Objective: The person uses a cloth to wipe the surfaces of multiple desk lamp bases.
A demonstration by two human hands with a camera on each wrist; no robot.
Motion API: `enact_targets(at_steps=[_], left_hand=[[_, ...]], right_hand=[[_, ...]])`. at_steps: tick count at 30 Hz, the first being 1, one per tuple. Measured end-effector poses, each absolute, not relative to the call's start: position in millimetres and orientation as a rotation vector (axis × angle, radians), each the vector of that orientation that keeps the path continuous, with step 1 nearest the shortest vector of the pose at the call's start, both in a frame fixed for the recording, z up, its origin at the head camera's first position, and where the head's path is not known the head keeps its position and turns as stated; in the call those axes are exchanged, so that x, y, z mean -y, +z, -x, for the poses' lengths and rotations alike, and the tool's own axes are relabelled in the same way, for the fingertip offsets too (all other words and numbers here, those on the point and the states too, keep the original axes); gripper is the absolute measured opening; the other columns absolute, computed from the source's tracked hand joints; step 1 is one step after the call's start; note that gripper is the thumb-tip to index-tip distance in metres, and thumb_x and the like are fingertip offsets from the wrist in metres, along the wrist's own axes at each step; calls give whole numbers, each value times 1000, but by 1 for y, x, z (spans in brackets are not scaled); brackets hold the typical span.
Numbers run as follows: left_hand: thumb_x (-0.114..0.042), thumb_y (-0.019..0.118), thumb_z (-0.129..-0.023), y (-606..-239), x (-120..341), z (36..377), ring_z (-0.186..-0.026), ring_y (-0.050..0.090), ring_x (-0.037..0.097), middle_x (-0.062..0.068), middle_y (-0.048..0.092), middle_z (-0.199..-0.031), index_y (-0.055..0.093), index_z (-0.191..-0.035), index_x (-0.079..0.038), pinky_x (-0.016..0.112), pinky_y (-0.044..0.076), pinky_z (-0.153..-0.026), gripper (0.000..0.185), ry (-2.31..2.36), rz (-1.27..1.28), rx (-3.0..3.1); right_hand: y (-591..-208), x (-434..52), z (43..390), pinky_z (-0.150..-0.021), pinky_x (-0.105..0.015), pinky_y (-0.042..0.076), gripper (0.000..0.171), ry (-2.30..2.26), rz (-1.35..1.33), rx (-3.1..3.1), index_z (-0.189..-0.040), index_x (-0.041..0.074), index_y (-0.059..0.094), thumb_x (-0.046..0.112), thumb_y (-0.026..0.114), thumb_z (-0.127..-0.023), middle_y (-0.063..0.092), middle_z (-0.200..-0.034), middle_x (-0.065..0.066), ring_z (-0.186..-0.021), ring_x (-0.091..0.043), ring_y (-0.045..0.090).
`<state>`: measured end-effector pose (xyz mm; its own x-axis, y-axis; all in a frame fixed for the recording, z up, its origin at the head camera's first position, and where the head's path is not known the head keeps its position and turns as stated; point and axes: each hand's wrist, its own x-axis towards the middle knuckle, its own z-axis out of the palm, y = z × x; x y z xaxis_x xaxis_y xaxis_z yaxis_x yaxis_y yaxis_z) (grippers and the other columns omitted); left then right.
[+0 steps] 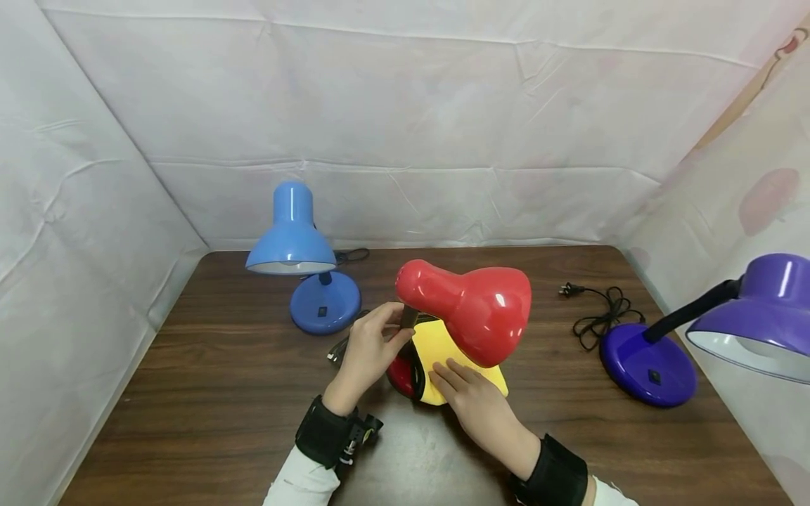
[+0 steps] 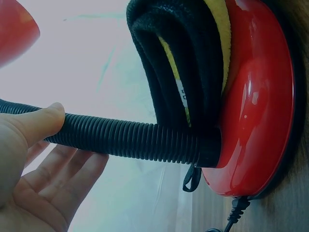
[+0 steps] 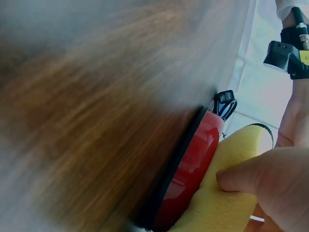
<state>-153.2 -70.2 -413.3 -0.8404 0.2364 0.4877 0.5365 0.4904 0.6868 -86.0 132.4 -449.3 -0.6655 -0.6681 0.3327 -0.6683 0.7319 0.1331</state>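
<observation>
Head view: blue lamp [image 1: 300,260] left, purple lamp [image 1: 709,327] right

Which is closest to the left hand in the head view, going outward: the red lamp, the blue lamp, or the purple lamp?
From the left hand:
1. Red lamp, held by its black neck, right at the hand.
2. Blue lamp, behind and to the left on the table.
3. Purple lamp, far off at the right edge.
</observation>
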Motion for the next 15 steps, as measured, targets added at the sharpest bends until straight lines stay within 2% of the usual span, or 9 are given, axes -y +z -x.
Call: enact_targets(at_steps=[9,15], left_hand=[[-7,74,-77,-415,71,153,-86,66,13,4,66,-98,61,-107,-11,23,55,-71,33,-1292,691,2394],[-7,74,-77,-415,70,154,-86,65,12,3,66,-98,61,-108,-11,22,55,-71,34,-1290,688,2405]], right_hand=[[-454,-133,95,-86,-32,51,47,29,-1014,2607,-117,9,63,12,77,-73,63,-118,-5,-111,-22,58],[-454,-133,109,-89,-32,50,42,-13,-1005,2556,-115,11,65,17,76,-75,64,-116,-4,-108,-22,60]])
